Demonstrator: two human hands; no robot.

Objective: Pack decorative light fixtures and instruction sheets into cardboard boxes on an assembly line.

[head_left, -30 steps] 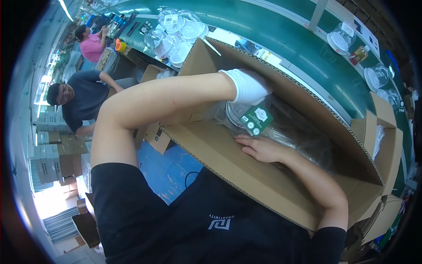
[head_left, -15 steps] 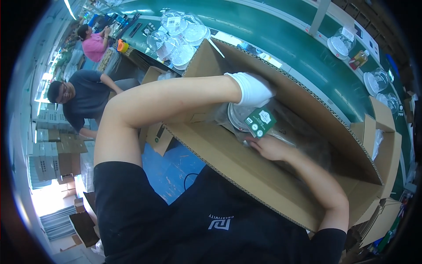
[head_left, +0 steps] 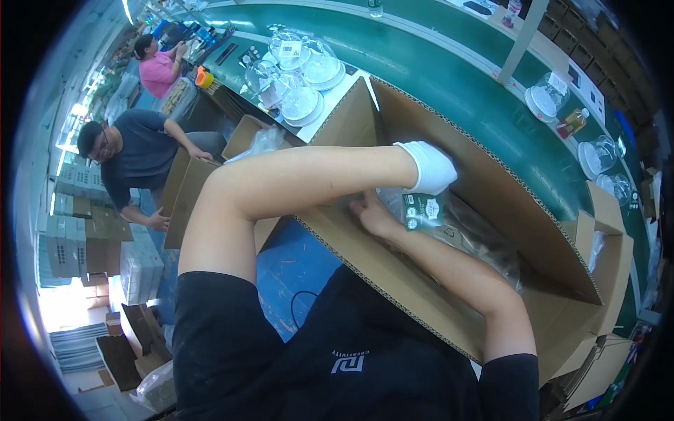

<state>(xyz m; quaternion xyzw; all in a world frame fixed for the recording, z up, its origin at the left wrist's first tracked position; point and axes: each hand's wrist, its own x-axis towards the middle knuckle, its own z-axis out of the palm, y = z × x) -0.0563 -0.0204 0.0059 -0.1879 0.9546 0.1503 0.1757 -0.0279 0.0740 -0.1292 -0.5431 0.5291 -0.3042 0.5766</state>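
A long open cardboard carton (head_left: 449,326) lies slanted in front of me. My left hand (head_left: 434,170), in a white glove, reaches down into it over a clear plastic container (head_left: 390,198) with a green label (head_left: 423,212). The glove's fingers are hidden, so their grip does not show. My bare right hand (head_left: 375,214) is beside the container, near the carton's left end. Its thumb and a finger show apart, while the other fingers are partly hidden. A clear plastic bag (head_left: 484,245) stretches along the carton's inside, above my right forearm.
Behind the carton runs a green conveyor belt (head_left: 435,52). Clear containers with white bases (head_left: 302,105) stand on its near edge, more (head_left: 540,102) on the far side. A co-worker (head_left: 144,151) at the left holds another carton (head_left: 188,186). A smaller open box (head_left: 609,259) is at the right.
My right hand has moved left, away from the label's lower edge. My left hand and the label have shifted right and down in view. The co-worker now has a carton between the hands.
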